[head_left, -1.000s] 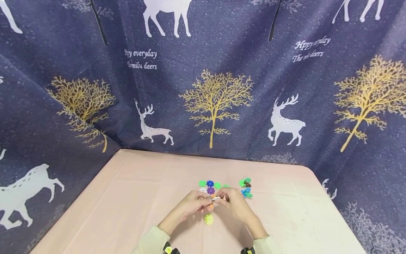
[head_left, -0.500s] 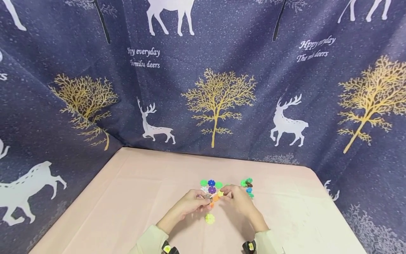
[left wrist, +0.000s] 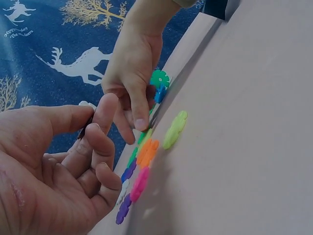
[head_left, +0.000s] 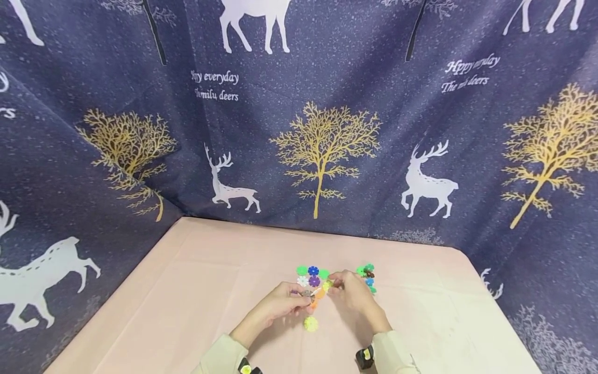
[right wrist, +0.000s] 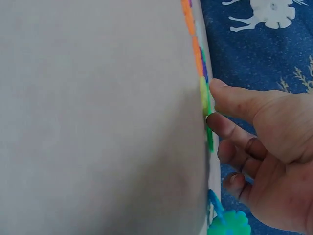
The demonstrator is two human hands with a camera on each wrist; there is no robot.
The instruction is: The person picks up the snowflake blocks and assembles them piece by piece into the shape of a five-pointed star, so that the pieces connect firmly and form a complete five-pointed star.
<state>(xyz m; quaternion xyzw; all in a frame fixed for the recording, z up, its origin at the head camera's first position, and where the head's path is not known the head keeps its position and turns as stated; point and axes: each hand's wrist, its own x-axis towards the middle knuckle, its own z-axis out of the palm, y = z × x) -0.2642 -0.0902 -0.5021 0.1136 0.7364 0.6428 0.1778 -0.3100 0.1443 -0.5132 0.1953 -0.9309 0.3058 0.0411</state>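
Note:
In the head view my left hand (head_left: pixel 280 300) pinches a brown notched flower disc (head_left: pixel 307 294) between thumb and forefinger, with a white disc (left wrist: pixel 87 105) against it, partly hidden by the fingers in the left wrist view. My right hand (head_left: pixel 352 295) is low over the table; its thumb and forefinger stand apart at the edges of a yellow disc (head_left: pixel 327 284). Beside that disc are orange discs (head_left: pixel 320 293), a green disc (head_left: pixel 324 274), a purple disc (head_left: pixel 314 281) and a blue disc (head_left: pixel 313 270). A pink disc (left wrist: pixel 141 184) shows beneath my left hand.
Another yellow disc (head_left: pixel 310 324) lies nearer to me on the pink table cover (head_left: pixel 201 291). Right of my right hand, green discs (head_left: pixel 369 267), a brown disc (head_left: pixel 369 274) and a blue disc (head_left: pixel 370 282) sit clustered. A dark patterned curtain (head_left: pixel 261 114) hangs behind.
My right hand has left the white disc at my left fingers and moved right to the yellow disc. The left hand stays in place with its brown disc.

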